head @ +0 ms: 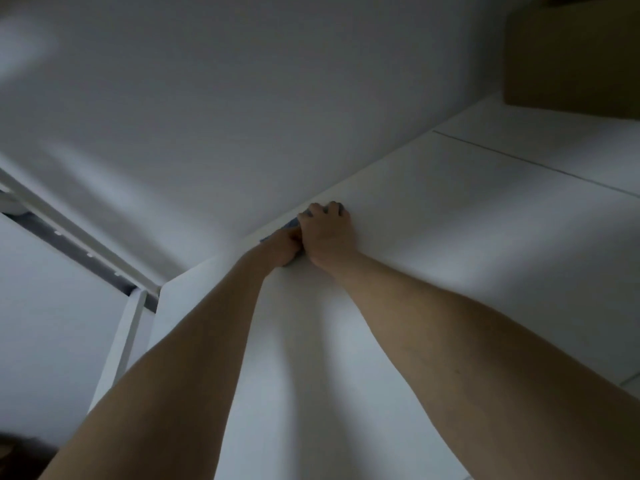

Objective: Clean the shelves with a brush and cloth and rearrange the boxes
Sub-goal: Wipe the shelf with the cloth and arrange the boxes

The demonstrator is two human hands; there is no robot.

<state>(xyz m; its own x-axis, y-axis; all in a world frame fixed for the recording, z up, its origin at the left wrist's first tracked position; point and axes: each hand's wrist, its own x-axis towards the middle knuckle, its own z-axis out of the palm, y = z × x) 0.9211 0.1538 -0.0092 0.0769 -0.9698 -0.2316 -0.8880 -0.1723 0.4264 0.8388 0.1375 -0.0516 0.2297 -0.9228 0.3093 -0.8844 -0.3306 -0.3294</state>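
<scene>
1. While both hands bear on the grey cloth [292, 223] at the back edge of the shelf [450, 244], against the wall [242, 98], the right hand [329, 237] curls its fingers over it and the left hand [284, 245] looks bunched round its near end.
2. At full reach, a hard push could slip the cloth from under the fingers.
3. A long sweep rightward might nudge the cardboard box [571, 53].
4. Bare shelf runs rightward to the box. To the left, the shelf's corner is near.
</scene>
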